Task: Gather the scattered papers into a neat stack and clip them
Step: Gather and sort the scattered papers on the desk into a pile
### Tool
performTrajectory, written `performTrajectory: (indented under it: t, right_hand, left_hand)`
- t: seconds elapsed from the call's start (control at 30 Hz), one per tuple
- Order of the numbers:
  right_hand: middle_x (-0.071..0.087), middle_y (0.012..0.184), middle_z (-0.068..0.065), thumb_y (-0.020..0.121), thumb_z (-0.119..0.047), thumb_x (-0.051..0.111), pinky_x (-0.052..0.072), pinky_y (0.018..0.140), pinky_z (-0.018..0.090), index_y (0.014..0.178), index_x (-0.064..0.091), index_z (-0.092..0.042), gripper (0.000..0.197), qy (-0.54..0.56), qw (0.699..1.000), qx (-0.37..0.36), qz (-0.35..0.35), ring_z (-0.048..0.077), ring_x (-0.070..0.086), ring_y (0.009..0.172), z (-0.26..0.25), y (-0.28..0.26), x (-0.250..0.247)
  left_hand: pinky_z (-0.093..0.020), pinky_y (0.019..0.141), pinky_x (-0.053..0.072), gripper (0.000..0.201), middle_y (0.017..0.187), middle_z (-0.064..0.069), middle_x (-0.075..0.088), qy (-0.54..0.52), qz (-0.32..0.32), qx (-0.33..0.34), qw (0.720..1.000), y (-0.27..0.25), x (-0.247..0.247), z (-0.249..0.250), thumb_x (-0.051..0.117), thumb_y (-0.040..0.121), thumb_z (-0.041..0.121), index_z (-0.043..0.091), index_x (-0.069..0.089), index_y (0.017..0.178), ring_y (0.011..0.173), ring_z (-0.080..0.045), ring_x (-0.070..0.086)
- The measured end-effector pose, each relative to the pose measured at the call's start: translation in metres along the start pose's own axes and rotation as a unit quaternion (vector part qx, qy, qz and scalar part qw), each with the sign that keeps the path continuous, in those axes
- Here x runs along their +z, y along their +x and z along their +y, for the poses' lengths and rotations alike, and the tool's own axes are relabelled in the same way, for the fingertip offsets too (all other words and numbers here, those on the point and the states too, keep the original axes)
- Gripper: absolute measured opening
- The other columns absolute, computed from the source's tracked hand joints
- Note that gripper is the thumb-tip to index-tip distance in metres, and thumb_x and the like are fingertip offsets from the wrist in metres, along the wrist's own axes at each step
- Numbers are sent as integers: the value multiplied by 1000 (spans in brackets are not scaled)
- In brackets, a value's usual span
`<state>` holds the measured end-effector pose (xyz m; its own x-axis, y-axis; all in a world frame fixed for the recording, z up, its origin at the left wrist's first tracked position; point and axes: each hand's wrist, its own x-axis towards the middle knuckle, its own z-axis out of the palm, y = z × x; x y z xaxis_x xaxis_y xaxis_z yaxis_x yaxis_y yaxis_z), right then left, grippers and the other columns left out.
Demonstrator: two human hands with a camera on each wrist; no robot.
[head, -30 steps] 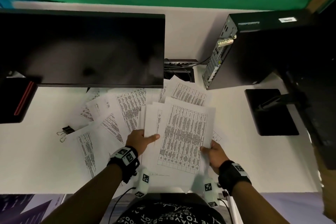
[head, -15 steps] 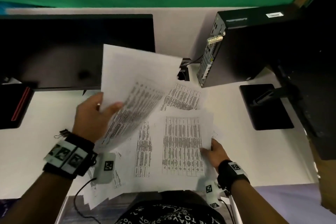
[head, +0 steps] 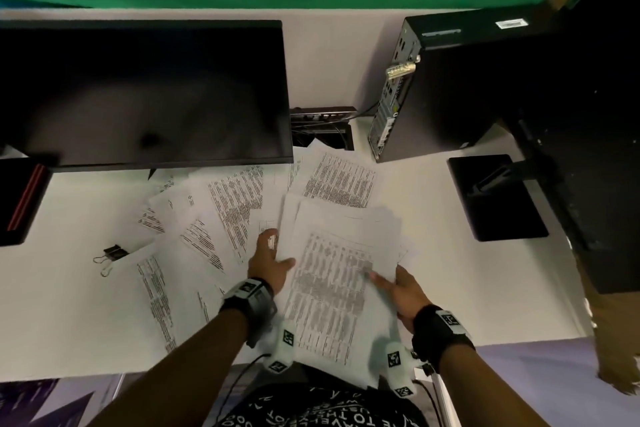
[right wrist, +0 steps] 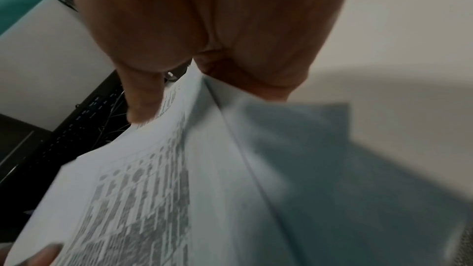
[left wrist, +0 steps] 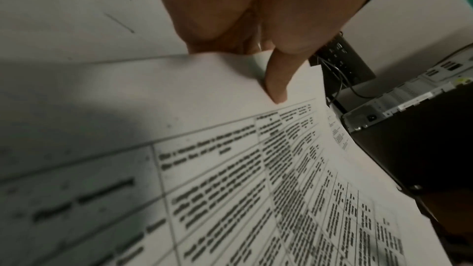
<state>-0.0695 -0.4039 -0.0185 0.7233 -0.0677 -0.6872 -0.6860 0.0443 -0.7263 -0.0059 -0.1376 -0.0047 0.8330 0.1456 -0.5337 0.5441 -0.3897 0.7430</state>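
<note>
A loose bundle of printed sheets (head: 332, 274) lies between my hands at the desk's near edge. My left hand (head: 268, 262) grips its left edge, thumb on top and fingers under the paper (left wrist: 230, 149). My right hand (head: 398, 288) pinches the right edge, thumb on the printed face and fingers below (right wrist: 179, 179). More printed sheets (head: 221, 208) fan out across the white desk (head: 69, 305) to the left and behind. A black binder clip (head: 111, 255) sits on the desk at the left, beside one sheet's corner.
A dark monitor (head: 145, 94) stands at the back left, with a black stand with a red stripe (head: 20, 201) beside it. A black computer tower (head: 467, 87) and a monitor base (head: 495, 198) stand at the right. A power strip (head: 322, 114) lies behind the papers.
My left hand, which had lifted a sheet high at the left, has brought it down onto the bundle and now grips the left edge. The right hand shifted slightly on the right edge.
</note>
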Motion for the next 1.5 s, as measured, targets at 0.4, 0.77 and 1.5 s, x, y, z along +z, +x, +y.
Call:
performTrajectory:
  t: [0.4,0.77,1.5]
  right_hand:
    - [75,103,3,81,2,67,53,94,58,97,67,-26,32,-83,992,-28,93,32,69,99,16,9,-21]
    - [72,105,3,85,3,66,50,100,56,97,63,-30,35,-109,989,-41,85,32,66,104,11,5,-14]
    - [70,103,-1,84,6,62,48,101,57,93,62,-34,41,-146,984,-47,89,33,65,107,3,-3,-8]
  left_hand:
    - [-59,104,34,75,149,-9,25,242,133,-105,956,13,-24,-8,70,80,45,19,35,141,135,-34,28]
    - [-59,108,27,76,152,-9,13,196,151,-119,962,14,-11,-16,78,69,48,21,43,130,142,-32,14]
    - [-39,93,48,50,110,-10,48,137,140,-172,965,46,-17,9,75,74,12,7,44,113,112,-31,51]
